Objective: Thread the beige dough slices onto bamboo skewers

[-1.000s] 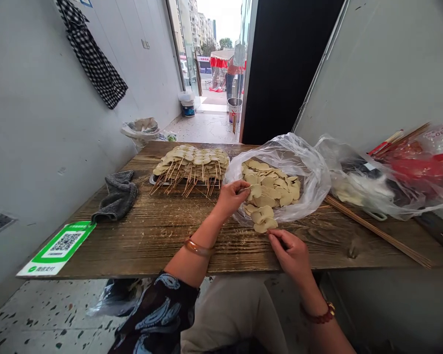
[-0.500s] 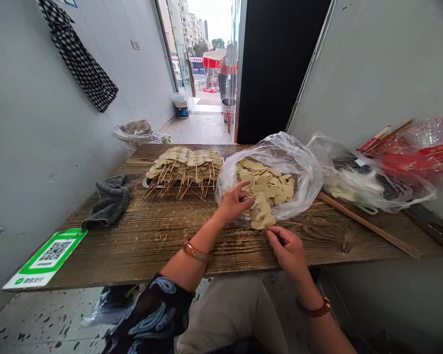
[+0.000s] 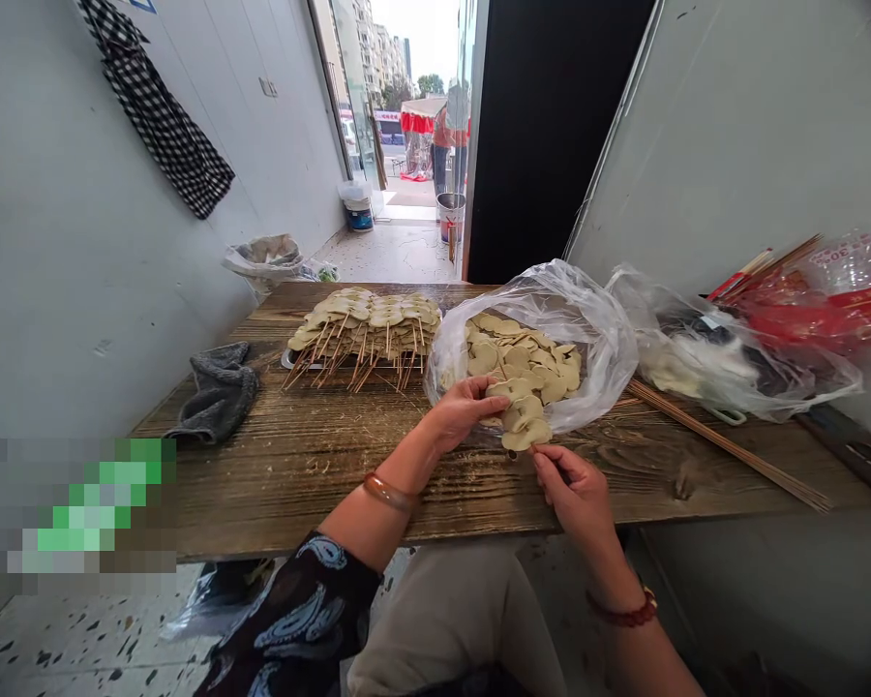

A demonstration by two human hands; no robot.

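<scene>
My right hand [image 3: 572, 489] pinches the lower end of a thin wooden skewer just past the table's front part. Pale round flat slices [image 3: 525, 423] are threaded along it, overlapping one another. At the skewer's far end my left hand [image 3: 467, 411] is closed, thumb and fingers on a pale slice [image 3: 506, 390]. Behind both hands lies an open clear plastic bag [image 3: 595, 339] with many loose slices [image 3: 529, 353] of the same kind. Left of the bag, filled skewers [image 3: 367, 324] are piled on a metal tray, their bare sticks pointing toward me.
Bare skewers [image 3: 730, 445] lie in a bundle on the right of the wooden table [image 3: 319, 484]. Beyond them are another plastic bag [image 3: 733, 363] and red packaging [image 3: 834, 315]. A grey cloth [image 3: 214, 392] lies at left, near a blurred green-and-white patch. An open doorway is ahead.
My left hand's raised index finger has come down, and the fingers now close on a slice at the skewer's far end. The right hand keeps its pinch and has shifted slightly right.
</scene>
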